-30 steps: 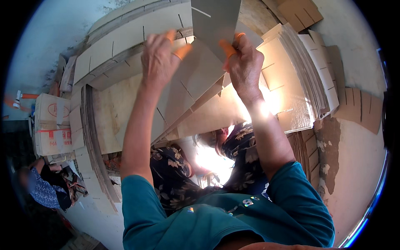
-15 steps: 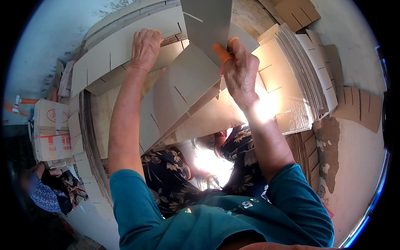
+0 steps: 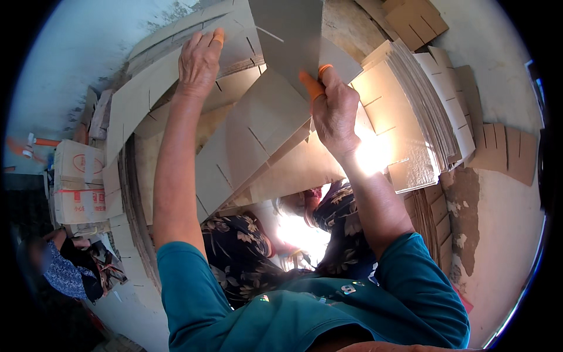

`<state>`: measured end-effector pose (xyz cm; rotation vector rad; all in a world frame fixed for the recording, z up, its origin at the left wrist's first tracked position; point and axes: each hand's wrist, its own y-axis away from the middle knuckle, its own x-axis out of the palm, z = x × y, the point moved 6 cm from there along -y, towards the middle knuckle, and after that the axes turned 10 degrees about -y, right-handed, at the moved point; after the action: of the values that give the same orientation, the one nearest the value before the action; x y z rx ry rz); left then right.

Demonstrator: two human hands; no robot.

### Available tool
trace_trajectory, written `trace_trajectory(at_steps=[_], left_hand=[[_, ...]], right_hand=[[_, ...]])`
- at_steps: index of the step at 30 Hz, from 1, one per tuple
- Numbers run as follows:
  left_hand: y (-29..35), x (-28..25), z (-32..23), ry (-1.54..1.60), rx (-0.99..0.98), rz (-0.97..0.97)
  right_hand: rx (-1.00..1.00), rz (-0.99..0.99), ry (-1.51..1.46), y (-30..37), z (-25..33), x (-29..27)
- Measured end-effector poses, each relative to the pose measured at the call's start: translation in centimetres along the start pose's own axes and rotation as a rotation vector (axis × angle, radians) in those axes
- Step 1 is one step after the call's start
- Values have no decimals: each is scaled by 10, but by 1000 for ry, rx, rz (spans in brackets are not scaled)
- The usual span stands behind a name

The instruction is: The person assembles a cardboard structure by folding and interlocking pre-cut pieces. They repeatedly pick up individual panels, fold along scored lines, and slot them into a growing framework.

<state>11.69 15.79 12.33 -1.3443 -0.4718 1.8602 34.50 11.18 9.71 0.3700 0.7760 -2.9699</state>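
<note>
My left hand, with an orange finger cover on one fingertip, grips the edge of a long slotted cardboard strip at the upper left. That strip is tilted up, with a gap between it and the cardboard below. My right hand, with orange covers on its thumb and a finger, pinches a grey cardboard piece standing upright at the top middle. Under and beside that piece, a slotted cardboard sheet lies slanted between my forearms. The pinched lower edge is partly hidden by my fingers.
A thick stack of slotted cardboard stands at the right, with loose brown pieces by the wall. At the left are a taped carton and another person. My knees are below the work.
My left hand has moved slightly up and left, lifting the long strip away from the cardboard beneath it. The right hand and its grey piece have shifted only a little left.
</note>
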Motion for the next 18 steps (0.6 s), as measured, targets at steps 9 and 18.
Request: trace_trajectory(at_steps=[9, 18], left_hand=[[-7, -47, -34, -77, 99, -79], [6, -115, -71, 64, 66, -16]], right_hand=[[-74, 47, -20, 2, 12, 3], [-216, 22, 376, 5, 35, 13]])
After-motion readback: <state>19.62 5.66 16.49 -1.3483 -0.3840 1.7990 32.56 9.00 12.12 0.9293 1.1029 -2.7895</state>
